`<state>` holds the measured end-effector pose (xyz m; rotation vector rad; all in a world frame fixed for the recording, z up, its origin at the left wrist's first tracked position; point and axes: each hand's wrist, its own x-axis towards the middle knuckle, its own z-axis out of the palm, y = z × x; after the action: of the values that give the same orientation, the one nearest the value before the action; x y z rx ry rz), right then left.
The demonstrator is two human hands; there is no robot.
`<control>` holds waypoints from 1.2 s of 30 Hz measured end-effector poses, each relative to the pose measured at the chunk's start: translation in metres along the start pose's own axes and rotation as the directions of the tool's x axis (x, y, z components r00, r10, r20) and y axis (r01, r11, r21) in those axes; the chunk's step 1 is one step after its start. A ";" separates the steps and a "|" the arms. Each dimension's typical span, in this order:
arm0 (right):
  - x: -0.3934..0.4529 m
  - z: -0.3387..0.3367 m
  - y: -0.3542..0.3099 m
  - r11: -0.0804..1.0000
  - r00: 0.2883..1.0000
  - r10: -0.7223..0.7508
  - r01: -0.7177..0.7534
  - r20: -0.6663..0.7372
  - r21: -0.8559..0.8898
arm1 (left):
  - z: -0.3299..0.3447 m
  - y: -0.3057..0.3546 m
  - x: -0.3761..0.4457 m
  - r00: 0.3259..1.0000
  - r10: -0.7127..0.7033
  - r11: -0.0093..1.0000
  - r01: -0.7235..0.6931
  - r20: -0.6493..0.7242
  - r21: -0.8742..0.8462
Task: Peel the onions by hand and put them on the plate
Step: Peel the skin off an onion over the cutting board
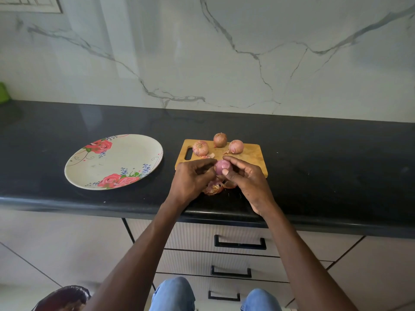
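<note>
A purple, mostly peeled onion is held between my left hand and my right hand over the near edge of the wooden cutting board. Both hands pinch it with their fingertips. Three unpeeled onions rest at the back of the board: one at the left, one in the middle, one at the right. Loose onion skins lie on the counter below my hands. The floral plate sits to the left with nothing on it.
The black counter runs along a marble wall. A green object shows at the far left edge. Drawers with black handles are below the counter, and my knees are at the bottom.
</note>
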<state>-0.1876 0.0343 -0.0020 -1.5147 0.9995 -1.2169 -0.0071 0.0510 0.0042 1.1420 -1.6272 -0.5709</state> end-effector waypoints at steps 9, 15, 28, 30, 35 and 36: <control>0.000 -0.002 0.003 0.998 1.000 -0.016 0.016 -0.002 -0.064 | 0.001 0.003 -0.001 1.000 0.001 0.999 -0.001 -0.003 0.037; 0.001 -0.001 0.004 0.997 1.000 -0.019 0.019 0.001 -0.074 | 0.001 0.002 -0.003 0.997 0.067 0.993 -0.063 -0.034 0.096; -0.002 0.002 -0.001 1.000 0.997 -0.001 0.001 0.081 0.005 | 0.003 -0.004 0.003 0.988 -0.072 0.997 0.075 -0.139 0.017; -0.002 0.002 -0.002 1.000 0.997 -0.003 0.001 0.076 0.015 | 0.003 -0.005 0.004 0.979 -0.099 0.994 0.107 -0.180 0.032; -0.003 0.002 -0.004 0.997 0.999 0.038 -0.039 0.029 0.066 | 0.002 -0.007 0.006 0.966 -0.101 0.989 0.123 -0.238 0.078; -0.003 0.002 -0.004 0.996 0.999 0.039 -0.041 0.019 0.073 | 0.003 -0.007 0.007 0.966 -0.094 0.988 0.120 -0.242 0.098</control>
<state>-0.1859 0.0381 0.0014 -1.4395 0.9586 -1.1974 -0.0068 0.0414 0.0010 1.3342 -1.4120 -0.3984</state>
